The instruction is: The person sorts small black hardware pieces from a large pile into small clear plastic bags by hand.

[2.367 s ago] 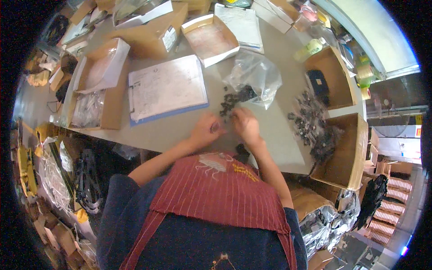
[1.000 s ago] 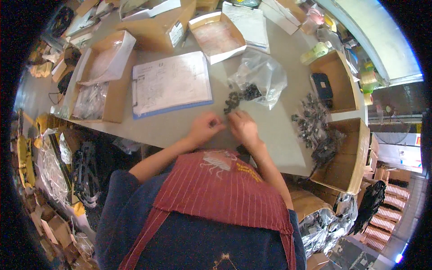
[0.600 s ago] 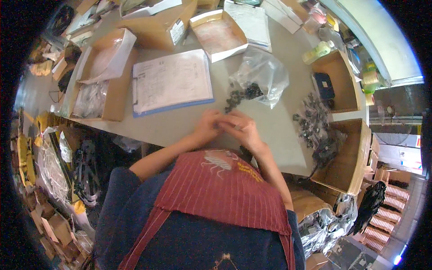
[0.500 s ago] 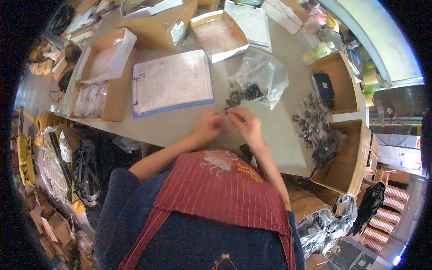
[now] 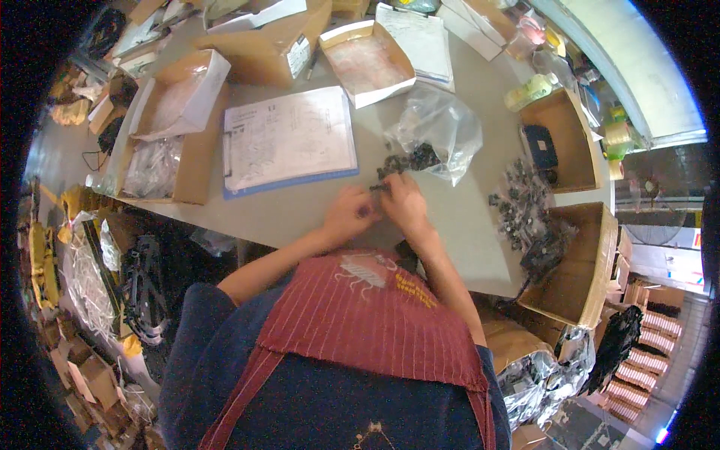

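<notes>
My left hand [image 5: 349, 214] is curled closed over the grey table, and a small dark part [image 5: 363, 211] shows in the curl of its fingers. Close beside it, on the right, my right hand [image 5: 405, 201] points away from me with its fingers bent together. A small black piece [image 5: 377, 187] shows at its fingertips, in the gap between both hands; its exact kind is too small to tell. Just beyond my right fingers lies a heap of small black parts [image 5: 420, 157]. That heap spills from the mouth of a clear plastic bag [image 5: 442, 124].
A blue clipboard with printed sheets [image 5: 292, 139] lies left of the heap. Open cardboard boxes [image 5: 191, 169] stand at the left. On the right are many small bagged dark parts [image 5: 521, 206] beside another carton [image 5: 574, 262]. A shallow white-edged box [image 5: 367, 64] sits farther back.
My right hand has reached slightly forward, its fingers now against the near edge of the black heap. My left hand stays closed in nearly the same place, with the dark part showing more clearly.
</notes>
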The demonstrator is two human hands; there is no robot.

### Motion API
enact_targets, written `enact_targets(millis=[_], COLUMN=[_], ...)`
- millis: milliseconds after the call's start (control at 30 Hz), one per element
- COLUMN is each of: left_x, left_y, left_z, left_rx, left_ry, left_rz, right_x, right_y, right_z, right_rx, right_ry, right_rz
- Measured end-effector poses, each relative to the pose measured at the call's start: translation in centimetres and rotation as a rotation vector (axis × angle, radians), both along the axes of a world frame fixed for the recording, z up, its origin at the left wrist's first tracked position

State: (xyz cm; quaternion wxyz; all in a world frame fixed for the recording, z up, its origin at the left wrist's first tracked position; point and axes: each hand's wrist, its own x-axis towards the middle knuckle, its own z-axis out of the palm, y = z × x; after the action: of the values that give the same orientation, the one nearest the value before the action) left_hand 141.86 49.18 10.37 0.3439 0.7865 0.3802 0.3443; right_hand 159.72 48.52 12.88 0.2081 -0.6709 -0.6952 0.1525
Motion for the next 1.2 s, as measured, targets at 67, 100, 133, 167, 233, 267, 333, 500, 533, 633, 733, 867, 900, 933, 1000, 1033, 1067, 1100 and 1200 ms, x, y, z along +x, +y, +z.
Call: enact_targets(millis=[67,100,133,167,233,267,333,500,533,633,733,867,900,933,1000,1033,1067,1100,1200], left_x=[0.0,0.0,-0.1,-0.1,0.0,0.0,-0.2,0.3,0.3,-0.3,-0.7,-1.2,-1.3,-1.5,-1.7,-1.7,-1.7,-1.6,-1.1], left_y=[-0.1,-0.2,-0.2,-0.2,-0.1,0.0,0.1,0.0,0.0,0.2,0.4,0.3,0.1,0.1,0.2,0.2,0.3,0.4,0.5], left_z=[-0.2,-0.3,-0.4,-0.4,-0.4,-0.4,-0.6,-0.5,-0.5,-0.9,-1.8,-0.9,-0.6,-0.8,-0.7,-0.6,0.5,1.1,1.3], left_rx=[-0.038,-0.077,-0.077,-0.073,-0.069,-0.054,-0.043,-0.008,-0.007,0.015,0.055,-0.177,-0.398,-0.397,-0.493,-0.491,-0.517,-0.542,-0.421], left_ry=[-0.023,-0.044,-0.045,-0.047,-0.048,-0.045,-0.038,-0.145,-0.144,-0.034,0.021,-0.196,-0.322,-0.319,-0.239,-0.238,-0.218,-0.198,-0.162], left_rz=[-0.004,-0.007,-0.004,0.002,0.008,0.0,-0.004,-0.017,-0.019,-0.027,-0.058,-0.129,-0.13,-0.135,-0.066,-0.07,-0.051,-0.032,0.018], right_x=[0.6,0.8,1.2,1.5,1.8,1.7,1.0,-0.7,-0.5,0.1,0.2,0.4,0.4,0.5,0.7,0.8,0.8,0.7,0.5], right_y=[-0.4,-0.7,-0.8,-0.9,-1.4,-1.6,-2.2,-3.2,-3.2,-2.9,-2.7,-3.2,-3.4,-3.6,-3.8,-3.8,-3.8,-3.7,-3.7], right_z=[-0.2,-0.2,-0.1,0.3,0.9,2.0,4.3,7.4,7.0,5.7,5.7,5.1,4.8,4.5,4.5,4.5,4.6,4.7,4.0], right_rx=[0.004,0.006,0.005,0.016,0.026,0.023,0.014,-0.011,-0.009,0.196,0.312,0.295,0.291,0.293,0.236,0.238,0.228,0.218,0.204], right_ry=[0.035,0.072,0.071,0.103,0.136,0.275,0.418,0.464,0.464,0.358,0.081,0.134,0.181,0.181,0.163,0.163,0.191,0.219,0.304], right_rz=[-0.005,-0.01,-0.007,0.016,0.038,0.059,0.083,0.288,0.287,0.408,0.543,0.433,0.368,0.363,0.28,0.276,0.243,0.209,0.133])
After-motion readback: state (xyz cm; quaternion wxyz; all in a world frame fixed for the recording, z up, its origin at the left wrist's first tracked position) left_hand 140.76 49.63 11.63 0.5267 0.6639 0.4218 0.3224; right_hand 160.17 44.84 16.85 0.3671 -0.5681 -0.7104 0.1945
